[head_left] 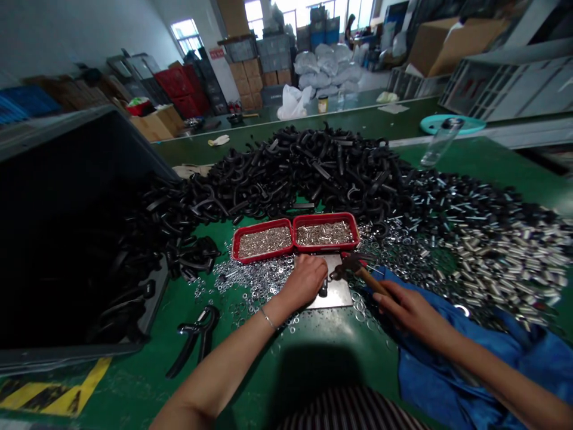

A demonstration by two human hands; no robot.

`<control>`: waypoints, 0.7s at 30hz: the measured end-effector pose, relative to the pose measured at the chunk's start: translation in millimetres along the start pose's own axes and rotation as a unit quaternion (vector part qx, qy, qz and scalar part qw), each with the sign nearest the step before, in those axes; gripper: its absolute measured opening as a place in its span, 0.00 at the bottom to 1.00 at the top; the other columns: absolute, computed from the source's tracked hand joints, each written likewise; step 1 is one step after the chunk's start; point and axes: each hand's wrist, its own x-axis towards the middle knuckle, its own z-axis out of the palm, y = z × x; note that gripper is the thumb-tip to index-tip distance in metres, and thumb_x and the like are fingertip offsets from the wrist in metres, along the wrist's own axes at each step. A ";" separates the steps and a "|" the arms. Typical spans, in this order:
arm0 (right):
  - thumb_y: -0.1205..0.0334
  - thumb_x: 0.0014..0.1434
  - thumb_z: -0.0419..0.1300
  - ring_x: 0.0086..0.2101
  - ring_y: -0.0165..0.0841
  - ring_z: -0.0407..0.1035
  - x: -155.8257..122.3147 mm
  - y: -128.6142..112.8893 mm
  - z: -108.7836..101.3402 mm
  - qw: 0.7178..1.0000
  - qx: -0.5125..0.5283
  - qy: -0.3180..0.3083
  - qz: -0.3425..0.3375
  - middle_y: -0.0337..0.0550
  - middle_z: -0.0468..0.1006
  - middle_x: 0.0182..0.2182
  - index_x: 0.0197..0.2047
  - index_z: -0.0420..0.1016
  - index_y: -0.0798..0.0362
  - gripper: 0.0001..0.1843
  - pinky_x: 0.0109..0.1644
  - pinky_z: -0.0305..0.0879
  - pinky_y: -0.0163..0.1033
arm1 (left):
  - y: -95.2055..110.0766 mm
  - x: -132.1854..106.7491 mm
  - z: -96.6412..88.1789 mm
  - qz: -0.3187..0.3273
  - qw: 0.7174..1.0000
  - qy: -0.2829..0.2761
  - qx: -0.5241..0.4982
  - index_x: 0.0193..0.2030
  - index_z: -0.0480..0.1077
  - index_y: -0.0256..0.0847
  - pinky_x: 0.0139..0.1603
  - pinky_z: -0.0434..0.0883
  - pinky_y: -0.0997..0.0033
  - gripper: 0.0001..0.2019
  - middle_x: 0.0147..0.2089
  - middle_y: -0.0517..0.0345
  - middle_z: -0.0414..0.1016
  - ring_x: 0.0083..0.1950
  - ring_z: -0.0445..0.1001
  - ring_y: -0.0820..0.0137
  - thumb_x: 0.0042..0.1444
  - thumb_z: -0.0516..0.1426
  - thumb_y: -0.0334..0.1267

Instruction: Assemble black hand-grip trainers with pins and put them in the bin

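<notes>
My left hand [308, 278] is closed over a small black part [323, 289], pressing it on the bright metal plate [338, 297]; most of the part is hidden under the fingers. In my right hand [409, 309] is a hammer [370, 279], gripped by its wooden handle, its dark head just right of my left fingers and over the plate. Behind the plate stand two joined red trays, the left tray [264, 242] and the right tray [326, 233], both full of small metal pins. To the left lies a black hand grip trainer [197, 337] with a metal spring.
A large heap of black handles [308, 167] curves across the back. Loose washers [255, 286] spread left of the plate, and metal sleeves [505, 269] pile up at right. A blue cloth [430, 364] lies under my right arm. A dark bin [67, 239] stands left; a clear bottle [441, 143] leans back right.
</notes>
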 end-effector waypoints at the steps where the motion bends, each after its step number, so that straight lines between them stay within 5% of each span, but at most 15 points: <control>1: 0.43 0.66 0.51 0.28 0.39 0.74 -0.5 -3.5 -0.1 0.999 -0.028 0.011 -0.022 0.44 0.79 0.32 0.49 0.72 0.49 0.21 0.30 0.69 0.40 | -0.7 -2.1 -2.8 0.008 1.000 -0.005 0.005 0.50 0.71 0.41 0.59 0.61 0.52 0.11 0.52 0.47 0.72 0.55 0.67 0.58 0.67 0.52 0.41; 6: 0.48 0.70 0.48 0.41 0.42 0.76 -1.9 -31.3 3.8 0.982 -0.121 0.082 -0.120 0.50 0.80 0.45 0.57 0.67 0.49 0.20 0.44 0.70 0.43 | -4.8 -17.8 -5.8 -0.025 0.998 -0.017 -0.051 0.70 0.52 0.41 0.64 0.59 0.46 0.45 0.61 0.42 0.66 0.61 0.64 0.50 0.51 0.66 0.53; 10: 0.49 0.69 0.48 0.32 0.42 0.75 11.5 -26.6 13.0 0.972 -0.212 0.039 -0.091 0.50 0.80 0.35 0.45 0.71 0.51 0.17 0.36 0.67 0.42 | -8.3 -21.1 0.6 -0.034 0.996 -0.032 -0.082 0.72 0.48 0.39 0.64 0.61 0.46 0.47 0.61 0.39 0.66 0.61 0.65 0.50 0.51 0.67 0.46; 14: 0.48 0.70 0.44 0.30 0.39 0.74 27.0 -5.8 13.9 0.989 -0.143 -0.014 -0.033 0.46 0.79 0.30 0.45 0.71 0.53 0.21 0.34 0.67 0.41 | -12.7 -21.6 5.7 -0.049 0.992 -0.034 -0.109 0.72 0.48 0.39 0.65 0.61 0.43 0.49 0.61 0.40 0.67 0.62 0.65 0.49 0.49 0.68 0.45; 17: 0.50 0.70 0.46 0.42 0.43 0.74 31.5 -3.5 8.1 0.978 -0.163 0.096 -0.090 0.54 0.79 0.43 0.56 0.70 0.56 0.22 0.45 0.69 0.47 | -5.0 -28.9 8.1 -0.086 0.985 0.007 -0.148 0.70 0.52 0.40 0.67 0.60 0.43 0.44 0.61 0.41 0.67 0.64 0.64 0.50 0.50 0.67 0.46; 19: 0.52 0.69 0.50 0.50 0.48 0.69 33.2 -11.1 6.8 0.946 -0.203 0.195 -0.160 0.57 0.76 0.52 0.58 0.71 0.54 0.22 0.56 0.63 0.54 | 8.5 -35.5 10.4 -0.147 0.967 0.084 -0.190 0.68 0.54 0.43 0.65 0.63 0.44 0.38 0.58 0.44 0.68 0.62 0.67 0.53 0.54 0.65 0.46; 21: 0.52 0.68 0.51 0.51 0.48 0.68 36.3 -24.0 12.5 0.942 -0.165 0.221 -0.192 0.55 0.77 0.50 0.53 0.77 0.50 0.19 0.58 0.60 0.57 | 25.7 -40.6 14.9 -0.203 0.938 0.176 -0.220 0.67 0.54 0.47 0.62 0.67 0.47 0.34 0.58 0.46 0.67 0.60 0.69 0.56 0.57 0.63 0.45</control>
